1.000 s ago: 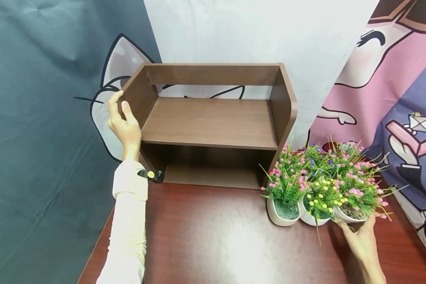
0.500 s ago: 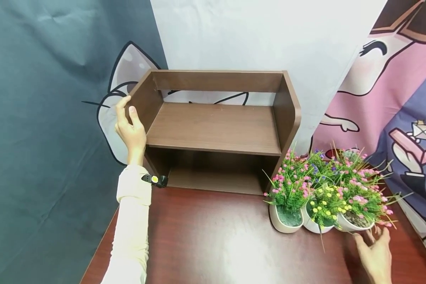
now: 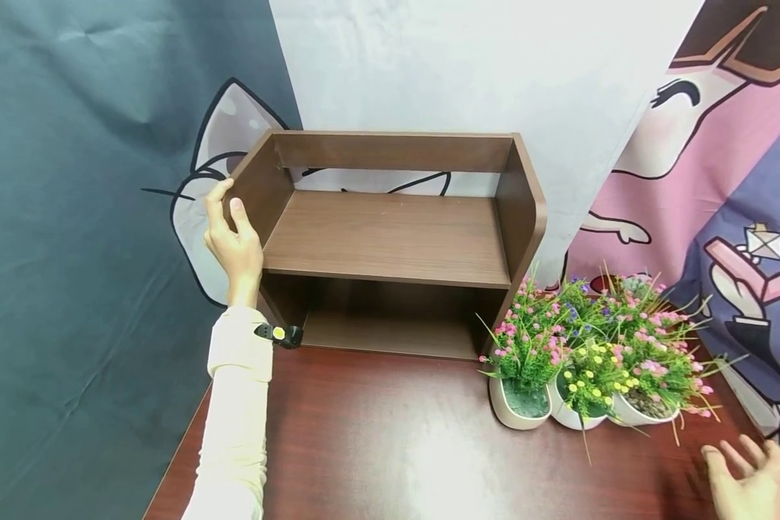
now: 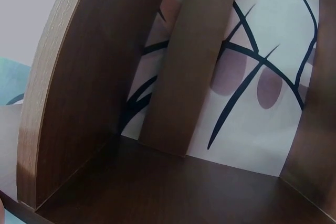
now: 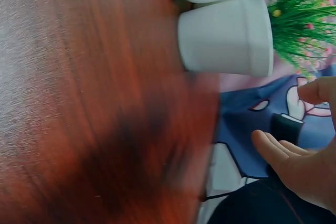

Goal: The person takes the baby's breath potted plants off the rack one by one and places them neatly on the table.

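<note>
A two-tier brown wooden desk shelf (image 3: 390,235) stands at the back of the table. My left hand (image 3: 235,245) grips the front edge of its left side panel, fingers outside and thumb toward the inner face. The left wrist view shows panels and a shelf board (image 4: 173,187); almost all of that hand is out of frame. Lower right, my right hand (image 3: 750,480) hovers above the table with loosely bent fingers, holding nothing. Nearest to it is a white pot (image 5: 226,38) of artificial pink flowers (image 3: 663,354), apart from the fingers.
Right of the shelf, a cream pot (image 3: 520,413) with pink flowers and a white pot (image 3: 575,417) with yellow flowers (image 3: 594,375) stand close together. Blue flowers (image 3: 578,310) show behind them. Printed cloth (image 3: 656,144) hangs around the reddish-brown table (image 3: 364,433).
My right hand has left the pink-flowered pot at the right and moved right and toward me. My left hand stays on the shelf panel. The head view has shifted slightly.
</note>
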{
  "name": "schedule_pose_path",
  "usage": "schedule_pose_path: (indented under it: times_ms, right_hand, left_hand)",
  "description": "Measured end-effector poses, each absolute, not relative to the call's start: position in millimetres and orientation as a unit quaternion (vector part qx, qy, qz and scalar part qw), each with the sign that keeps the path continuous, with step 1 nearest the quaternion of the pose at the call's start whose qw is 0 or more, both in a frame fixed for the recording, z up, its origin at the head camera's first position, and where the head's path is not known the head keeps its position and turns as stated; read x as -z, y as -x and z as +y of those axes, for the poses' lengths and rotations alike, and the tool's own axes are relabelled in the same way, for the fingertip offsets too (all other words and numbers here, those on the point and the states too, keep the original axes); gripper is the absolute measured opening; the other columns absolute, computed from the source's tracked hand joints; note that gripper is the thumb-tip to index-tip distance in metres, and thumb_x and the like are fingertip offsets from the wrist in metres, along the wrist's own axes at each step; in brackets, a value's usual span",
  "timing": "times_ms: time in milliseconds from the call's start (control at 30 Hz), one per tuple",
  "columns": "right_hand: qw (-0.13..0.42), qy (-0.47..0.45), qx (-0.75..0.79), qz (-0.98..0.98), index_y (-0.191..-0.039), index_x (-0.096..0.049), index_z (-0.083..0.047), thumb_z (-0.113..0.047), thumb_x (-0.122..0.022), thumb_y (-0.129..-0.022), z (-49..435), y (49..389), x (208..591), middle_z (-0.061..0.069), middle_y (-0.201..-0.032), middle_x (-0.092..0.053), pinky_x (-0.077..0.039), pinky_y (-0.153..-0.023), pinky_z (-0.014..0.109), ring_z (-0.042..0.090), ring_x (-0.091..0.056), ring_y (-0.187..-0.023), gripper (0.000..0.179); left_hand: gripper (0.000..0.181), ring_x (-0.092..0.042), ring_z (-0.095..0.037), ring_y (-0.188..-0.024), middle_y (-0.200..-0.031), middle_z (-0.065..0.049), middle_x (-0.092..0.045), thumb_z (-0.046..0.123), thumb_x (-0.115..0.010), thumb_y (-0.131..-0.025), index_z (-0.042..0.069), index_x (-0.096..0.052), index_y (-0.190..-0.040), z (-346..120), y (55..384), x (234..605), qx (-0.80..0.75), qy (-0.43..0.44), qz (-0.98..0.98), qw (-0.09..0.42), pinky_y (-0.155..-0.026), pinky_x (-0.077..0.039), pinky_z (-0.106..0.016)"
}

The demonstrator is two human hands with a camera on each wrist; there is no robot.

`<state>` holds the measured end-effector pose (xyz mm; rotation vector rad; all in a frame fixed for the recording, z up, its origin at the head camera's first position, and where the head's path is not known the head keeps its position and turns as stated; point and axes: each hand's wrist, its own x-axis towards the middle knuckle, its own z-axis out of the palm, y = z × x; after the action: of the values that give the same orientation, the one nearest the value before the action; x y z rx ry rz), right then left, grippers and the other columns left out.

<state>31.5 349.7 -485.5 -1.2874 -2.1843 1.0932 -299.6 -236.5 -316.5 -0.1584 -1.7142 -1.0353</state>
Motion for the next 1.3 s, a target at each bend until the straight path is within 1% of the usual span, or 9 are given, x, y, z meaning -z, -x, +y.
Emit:
schedule_pose_path:
  times_ms: [100, 300, 367, 433, 533, 700, 833, 1000, 1300]
  right_hand:
    - [0.225, 0.450, -0.407, -0.762, -0.135, -0.003, -0.027, -0.021, -0.053, -0.080, 356.7, -32.1, 483.2, -0.008, -0.137, -0.025, -0.030, -0.070, 0.001, -0.021, -0.036, -0.092, 0.074]
    - [0.324, 0.322, -0.486, -0.745, -0.134, -0.009, -0.017, -0.004, -0.056, -0.079, 391.7, -25.9, 500.6, -0.007, -0.126, -0.035, -0.034, -0.067, 0.003, -0.015, -0.045, -0.089, 0.073]
    - [0.341, 0.276, -0.552, -0.709, -0.133, -0.012, -0.015, 0.003, -0.053, -0.078, 388.1, -22.5, 490.4, -0.004, -0.125, -0.037, -0.036, -0.069, 0.005, -0.010, -0.049, -0.091, 0.071]
    - [0.356, 0.246, -0.603, -0.670, -0.132, -0.014, -0.012, 0.007, -0.052, -0.077, 379.0, -17.3, 474.3, -0.005, -0.121, -0.039, -0.037, -0.065, 0.005, -0.007, -0.052, -0.087, 0.069]
    - [0.351, 0.251, -0.643, -0.632, -0.129, -0.018, -0.011, 0.009, -0.050, -0.077, 354.3, -10.6, 435.7, -0.003, -0.120, -0.041, -0.039, -0.068, 0.007, -0.004, -0.053, -0.089, 0.064]
    - [0.338, 0.289, -0.531, -0.721, -0.129, -0.026, -0.015, 0.003, -0.052, -0.079, 331.9, 0.5, 398.6, -0.004, -0.122, -0.043, -0.029, -0.082, 0.007, -0.003, -0.044, -0.104, 0.059]
    - [0.331, 0.260, -0.489, -0.764, -0.130, -0.029, -0.016, 0.001, -0.053, -0.079, 324.6, 12.6, 382.6, -0.003, -0.126, -0.042, -0.024, -0.090, 0.011, 0.005, -0.035, -0.115, 0.059]
    - [0.320, 0.196, -0.461, -0.805, -0.131, -0.030, -0.018, -0.005, -0.055, -0.080, 311.5, 31.1, 370.4, -0.001, -0.130, -0.039, -0.023, -0.092, 0.014, 0.006, -0.033, -0.118, 0.058]
    - [0.292, 0.108, -0.468, -0.827, -0.131, -0.032, -0.019, -0.004, -0.054, -0.081, 277.2, 51.9, 352.9, 0.003, -0.132, -0.036, -0.027, -0.091, 0.017, 0.013, -0.035, -0.118, 0.057]
  left_hand:
    - [0.026, -0.048, -0.016, -0.074, -0.111, 0.019, -0.053, 0.025, -0.043, -0.088, 0.025, -0.054, -0.111, -234.7, 299.1, 316.3, 0.433, 0.069, -0.719, 0.539, -0.077, -0.036, -0.027]
    - [0.024, -0.047, -0.018, -0.070, -0.110, 0.016, -0.054, 0.023, -0.046, -0.087, 0.022, -0.055, -0.110, -230.5, 297.9, 313.3, 0.437, 0.069, -0.713, 0.544, -0.077, -0.037, -0.028]
    - [0.024, -0.049, -0.017, -0.073, -0.110, 0.016, -0.054, 0.023, -0.046, -0.087, 0.022, -0.055, -0.110, -231.1, 298.8, 312.1, 0.438, 0.070, -0.712, 0.545, -0.078, -0.036, -0.027]
    - [0.024, -0.050, -0.017, -0.076, -0.111, 0.016, -0.054, 0.023, -0.046, -0.087, 0.022, -0.055, -0.110, -233.0, 300.2, 311.8, 0.434, 0.070, -0.712, 0.547, -0.079, -0.036, -0.027]
    - [0.025, -0.051, -0.017, -0.077, -0.111, 0.019, -0.053, 0.026, -0.045, -0.088, 0.024, -0.055, -0.110, -236.7, 301.0, 313.1, 0.428, 0.063, -0.717, 0.547, -0.079, -0.036, -0.027]
    - [0.026, -0.046, -0.021, -0.068, -0.111, 0.020, -0.052, 0.027, -0.043, -0.088, 0.025, -0.054, -0.112, -239.0, 301.3, 315.0, 0.424, 0.055, -0.724, 0.541, -0.074, -0.037, -0.030]
    - [0.026, -0.051, -0.017, -0.077, -0.112, 0.020, -0.051, 0.027, -0.043, -0.088, 0.025, -0.053, -0.112, -237.7, 303.2, 311.3, 0.426, 0.059, -0.725, 0.537, -0.076, -0.037, -0.030]
    - [0.025, -0.052, -0.011, -0.088, -0.112, 0.020, -0.051, 0.026, -0.044, -0.088, 0.024, -0.054, -0.110, -236.8, 305.3, 308.1, 0.431, 0.060, -0.722, 0.538, -0.079, -0.036, -0.028]
    - [0.023, -0.048, -0.024, -0.073, -0.110, 0.011, -0.055, 0.016, -0.047, -0.087, 0.015, -0.055, -0.108, -233.0, 299.3, 314.9, 0.442, 0.047, -0.713, 0.543, -0.076, -0.036, -0.033]
